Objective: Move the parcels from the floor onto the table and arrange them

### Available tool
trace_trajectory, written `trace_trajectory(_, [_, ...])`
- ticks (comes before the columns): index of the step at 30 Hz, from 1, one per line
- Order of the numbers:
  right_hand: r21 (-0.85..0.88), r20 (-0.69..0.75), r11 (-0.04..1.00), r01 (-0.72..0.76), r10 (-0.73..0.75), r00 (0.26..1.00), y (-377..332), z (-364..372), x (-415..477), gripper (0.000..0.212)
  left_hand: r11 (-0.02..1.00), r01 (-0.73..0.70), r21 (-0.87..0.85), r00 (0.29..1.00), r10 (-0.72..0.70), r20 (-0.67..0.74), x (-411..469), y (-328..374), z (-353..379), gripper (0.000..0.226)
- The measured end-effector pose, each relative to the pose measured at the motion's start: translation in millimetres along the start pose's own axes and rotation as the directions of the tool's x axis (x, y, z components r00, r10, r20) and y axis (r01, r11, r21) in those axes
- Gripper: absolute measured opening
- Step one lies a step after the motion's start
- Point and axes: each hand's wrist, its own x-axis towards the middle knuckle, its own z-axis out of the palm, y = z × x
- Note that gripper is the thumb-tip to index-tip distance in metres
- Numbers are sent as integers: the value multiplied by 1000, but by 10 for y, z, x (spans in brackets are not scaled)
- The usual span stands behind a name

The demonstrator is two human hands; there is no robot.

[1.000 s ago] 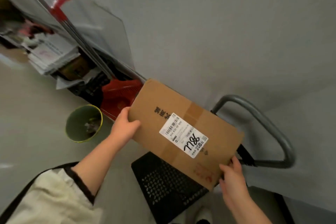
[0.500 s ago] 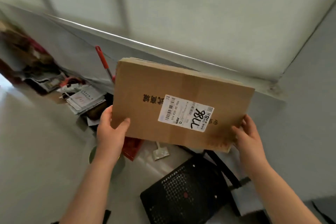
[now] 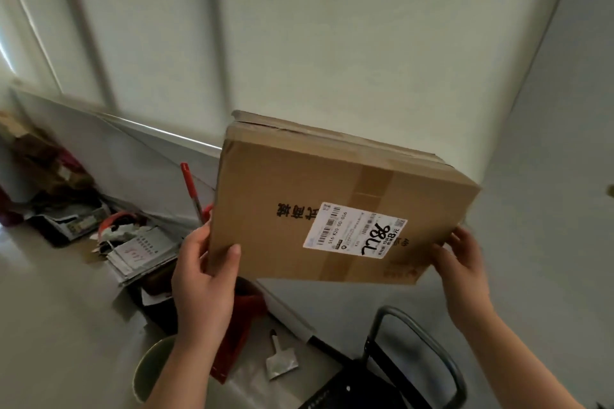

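Item in carriage: one flat cardboard box (image 3: 332,196), held in the air in front of the person, well above the floor (image 3: 50,309) and above the black chair (image 3: 428,355). No table shows in this view. The box is tilted, its broad face with the white label (image 3: 354,234) turned toward the camera.

Left hand (image 3: 202,276): grips the lower left edge, thumb (image 3: 232,256) pressed flat on the front face. The other fingers are behind the card and hidden. Right hand (image 3: 463,262): holds the lower right corner, fingers (image 3: 457,237) curled round the edge and close together.

Assessment: the panels look stiff and square, with no sag between the two grips, so the load is judged light to moderate. Plain card gives fair friction; the brown tape across the middle would be slicker and is best avoided. Opposite short edges are the sound place to hold. A one-handed hold at a corner would risk twisting. Contents are unknown, so it should be set down flat, not dropped.

Surroundings: loose papers (image 3: 143,252) and a green bin (image 3: 149,372) on the floor at left
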Motion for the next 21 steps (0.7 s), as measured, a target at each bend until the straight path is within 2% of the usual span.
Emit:
trace_trajectory(2, [145,-23,979,-143,148,989,48,-10,114,39,975,-193,110,981,194,-1,-11,249,78,32])
trace_trajectory(4, [248,-28,931,-270,285,958,127,-1,165,37,892,-398,216,915,402,28,-57,450,176,35])
trace_trajectory(5, [273,-25,909,-314,333,942,165,10,179,35,845,-467,262,880,474,40,-81,526,219,35])
trace_trajectory(7, [284,-7,882,-377,395,919,221,30,180,34,793,-508,337,850,526,43,-118,626,278,37])
trace_trajectory(10, [276,16,873,-401,413,910,248,31,190,36,781,-487,391,857,514,42,-133,630,288,43])
trace_trajectory(16, [290,26,895,-338,346,938,15,-16,281,38,751,-516,412,842,533,81,-60,622,312,43])
trace_trajectory(18, [282,1,928,-245,255,967,-154,-71,293,36,815,-446,369,885,463,48,9,541,295,40])
trace_trajectory(21, [200,-17,980,-8,11,1000,-442,-162,267,40,958,-219,187,975,223,1,91,342,282,28])
